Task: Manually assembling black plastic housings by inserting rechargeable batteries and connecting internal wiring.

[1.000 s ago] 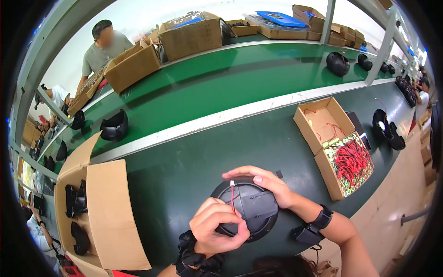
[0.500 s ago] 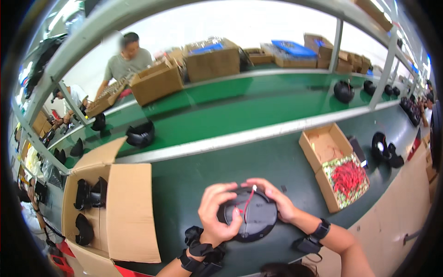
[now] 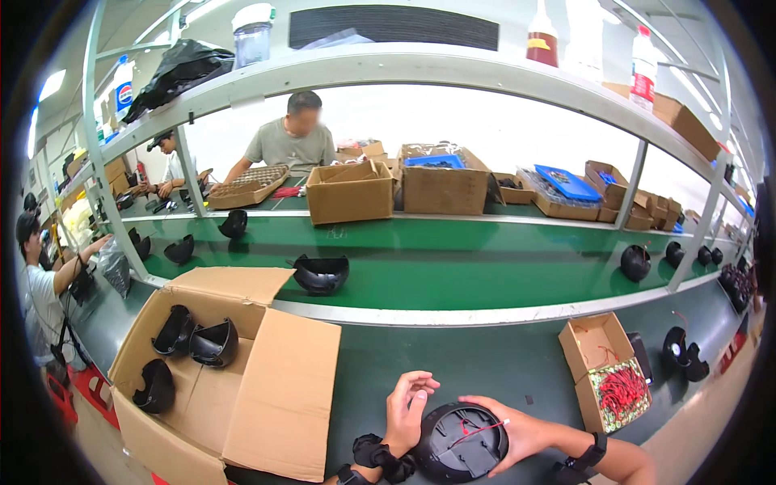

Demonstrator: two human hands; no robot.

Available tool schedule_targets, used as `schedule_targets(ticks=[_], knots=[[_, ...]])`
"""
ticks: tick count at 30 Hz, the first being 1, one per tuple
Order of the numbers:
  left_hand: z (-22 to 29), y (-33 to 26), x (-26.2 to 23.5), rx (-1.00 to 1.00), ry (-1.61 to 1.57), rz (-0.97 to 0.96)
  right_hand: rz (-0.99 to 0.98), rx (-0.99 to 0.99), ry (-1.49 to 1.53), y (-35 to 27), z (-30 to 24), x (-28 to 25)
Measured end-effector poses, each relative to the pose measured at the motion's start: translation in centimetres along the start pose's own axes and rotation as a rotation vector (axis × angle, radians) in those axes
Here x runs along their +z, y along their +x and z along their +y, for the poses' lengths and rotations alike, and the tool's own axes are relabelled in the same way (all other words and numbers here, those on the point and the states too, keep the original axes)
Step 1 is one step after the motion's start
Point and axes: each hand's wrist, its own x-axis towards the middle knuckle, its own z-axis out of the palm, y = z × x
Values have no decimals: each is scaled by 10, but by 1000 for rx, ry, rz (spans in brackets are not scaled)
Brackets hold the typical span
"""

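A round black plastic housing [image 3: 462, 451] is at the front edge of the bench, its flat face turned up. A thin red wire with a small white connector [image 3: 506, 421] runs across that face. My right hand [image 3: 521, 434] grips the housing's right rim, thumb on the near side and fingers at the far side. Beside the left rim, my left hand [image 3: 406, 414] is raised with fingers stretched out and nothing in them. Whether its palm edge touches the housing, I cannot tell.
An open cardboard box [image 3: 283, 396] at left holds several black shells [image 3: 214, 343]. On the right stands a small box of red wires [image 3: 622, 391]. Beyond the bench runs a green conveyor [image 3: 453, 279] carrying black shells. A person [image 3: 291, 141] works on its far side.
The view has tilted up, so the scene sits lower. My left hand has come off the housing's face and opened to its left. My right hand still grips the rim.
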Motion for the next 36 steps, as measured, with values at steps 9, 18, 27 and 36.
schedule_targets(ticks=[9,18,27,36], knots=[[-24,4,-7,-65,-22,342,349,9,59,17,50,-24],[-9,2,-12,168,274,171,1006,139,118,159,122,-151],[-3,4,-12,424,551,42,1257,400,-165,197,212,-183],[-6,5,-11,410,569,15,1230,378,-57,199,242,-204]])
